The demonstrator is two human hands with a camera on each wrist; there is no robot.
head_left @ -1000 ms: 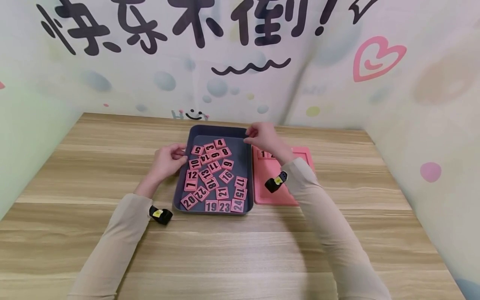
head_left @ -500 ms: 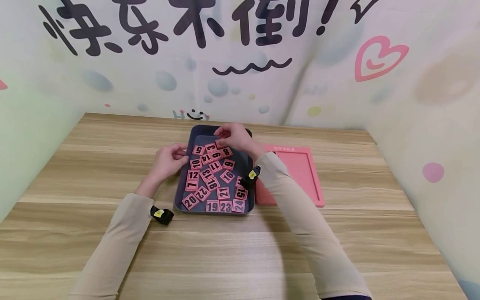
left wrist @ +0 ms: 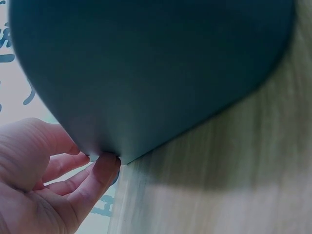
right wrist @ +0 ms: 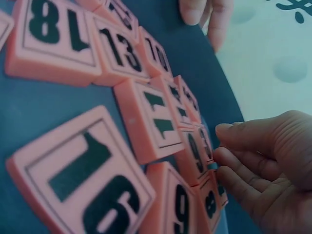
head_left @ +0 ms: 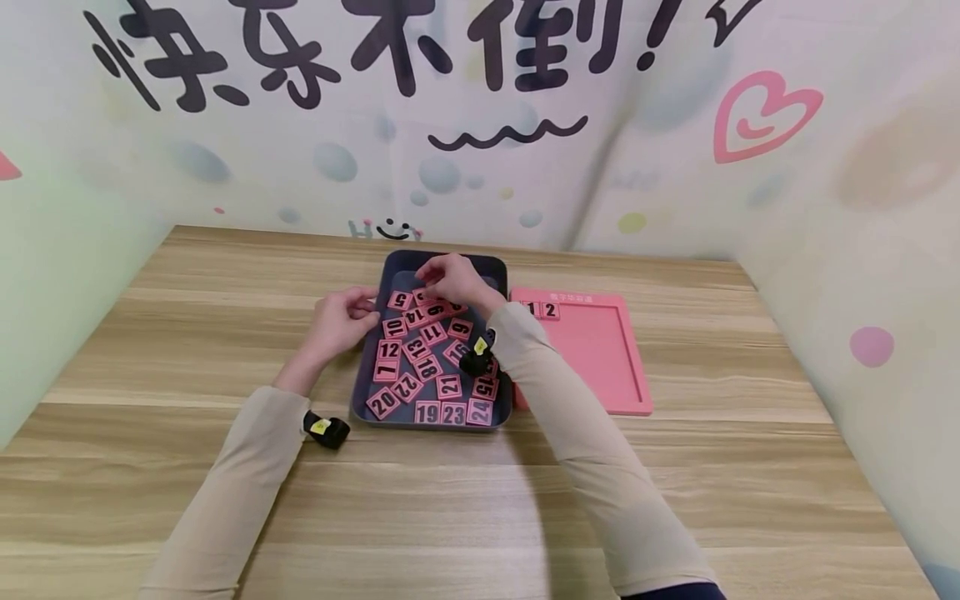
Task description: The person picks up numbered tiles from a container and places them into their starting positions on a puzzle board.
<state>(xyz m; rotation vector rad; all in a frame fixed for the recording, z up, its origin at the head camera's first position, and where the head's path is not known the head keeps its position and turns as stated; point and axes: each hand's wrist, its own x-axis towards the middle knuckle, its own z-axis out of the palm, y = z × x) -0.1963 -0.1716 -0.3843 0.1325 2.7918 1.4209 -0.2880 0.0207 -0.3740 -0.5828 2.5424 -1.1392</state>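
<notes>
A dark blue tray (head_left: pixel 491 267) of pink number tiles lies mid-table in the head view. My left hand (head_left: pixel 341 323) pinches its left rim between thumb and fingers; the left wrist view shows the thumb (left wrist: pixel 106 168) against the tray's outer wall. Over the tray's far part, my right hand (head_left: pixel 456 282) reaches in with fingers slightly bent. In the right wrist view its fingertips (right wrist: pixel 225 130) are right at the tile marked 3 (right wrist: pixel 205 141), just beyond the 6 tile. The hand hides the 4 tile in the head view.
Right beside the tray lies a pink framed board (head_left: pixel 592 358), with tiles 1 and 2 (head_left: pixel 551 311) at its top left. Tiles 19, 23 and 24 (head_left: pixel 480 412) sit along the tray's near edge. A printed cloth wall (head_left: pixel 480 192) stands behind the table.
My right hand has moved left from the tray's far right corner to above the 3 tile, uncovering tiles 1 and 2 on the board. My left hand stays at the rim.
</notes>
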